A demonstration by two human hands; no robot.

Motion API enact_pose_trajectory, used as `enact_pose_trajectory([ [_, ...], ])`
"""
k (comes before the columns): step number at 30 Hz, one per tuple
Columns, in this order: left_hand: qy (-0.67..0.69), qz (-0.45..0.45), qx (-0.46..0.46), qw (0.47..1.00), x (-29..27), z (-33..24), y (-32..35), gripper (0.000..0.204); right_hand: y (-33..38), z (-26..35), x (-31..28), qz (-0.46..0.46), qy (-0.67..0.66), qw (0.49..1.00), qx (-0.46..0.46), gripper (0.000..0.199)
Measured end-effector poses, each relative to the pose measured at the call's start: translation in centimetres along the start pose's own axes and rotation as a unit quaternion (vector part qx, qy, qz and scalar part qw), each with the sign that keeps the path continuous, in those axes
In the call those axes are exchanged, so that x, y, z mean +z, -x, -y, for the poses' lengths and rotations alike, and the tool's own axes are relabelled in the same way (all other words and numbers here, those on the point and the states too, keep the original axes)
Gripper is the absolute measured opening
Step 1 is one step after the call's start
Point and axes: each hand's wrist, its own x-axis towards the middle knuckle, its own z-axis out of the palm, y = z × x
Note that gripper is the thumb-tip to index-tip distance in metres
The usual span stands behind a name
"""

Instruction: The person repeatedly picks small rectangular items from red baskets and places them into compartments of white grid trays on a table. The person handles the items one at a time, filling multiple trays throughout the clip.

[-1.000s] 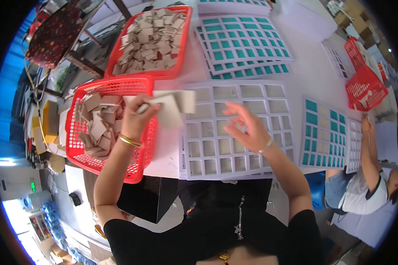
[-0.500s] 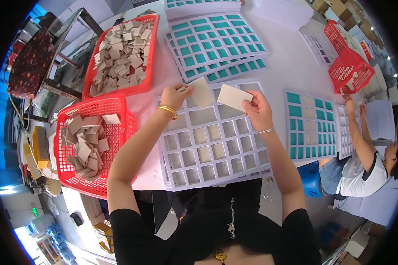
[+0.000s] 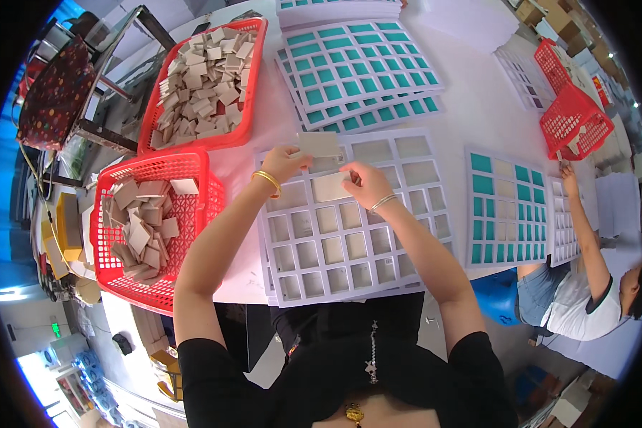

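My left hand (image 3: 285,164) is closed on the near edge of a flat cream rectangular tile (image 3: 319,145) over the far row of a white gridded tray (image 3: 339,218). Just to the right, my right hand (image 3: 369,185) pinches the end of another cream tile (image 3: 328,187), which lies level at a wide compartment in the second row. Whether it sits fully inside cannot be made out. Several smaller cream tiles (image 3: 333,250) fill compartments in the middle of the tray. The other compartments I can see look grey. A second tray's edge shows beneath.
Red baskets of loose tiles (image 3: 210,85) (image 3: 146,228) stand at left. Stacked trays with teal compartments (image 3: 364,68) lie beyond, another teal tray (image 3: 506,207) at right. A co-worker (image 3: 585,292) reaches toward a red basket (image 3: 576,121) at far right.
My right hand has moved left and lowered its tile from above the tray to the second-row compartment. The left hand's tile has turned to lie flatter over the far row.
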Motion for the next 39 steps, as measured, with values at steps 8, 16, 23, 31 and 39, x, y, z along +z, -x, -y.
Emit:
enact_pose_trajectory([
  [8, 0.005, 0.107, -0.07, 0.992, -0.6, -2.5, 1.2, 0.023, -1.4, 2.5, -1.9, -0.154, 0.136, 0.967, -0.149, 0.046],
  [16, -0.131, -0.041, 0.042, 0.99, -0.1, -0.2, 0.9, 0.022, -5.6, -0.2, -3.3, -0.013, 0.151, 0.951, -0.269, 0.039],
  [23, -0.303, -0.156, 0.244, 0.908, 0.7, -0.3, 2.1, 0.023, -6.2, -1.1, -2.1, 0.034, 0.124, 0.954, -0.27, 0.034],
  [31, -0.493, -0.055, 0.251, 0.831, 3.5, -0.4, 3.3, 0.038, -3.8, 0.3, -2.6, -0.003, 0.337, 0.888, -0.313, 0.026],
  [39, -0.441, -0.164, 0.226, 0.853, 3.5, -0.7, 4.5, 0.03, -1.7, 0.7, -0.1, -0.001, 0.325, 0.923, -0.205, 0.038],
])
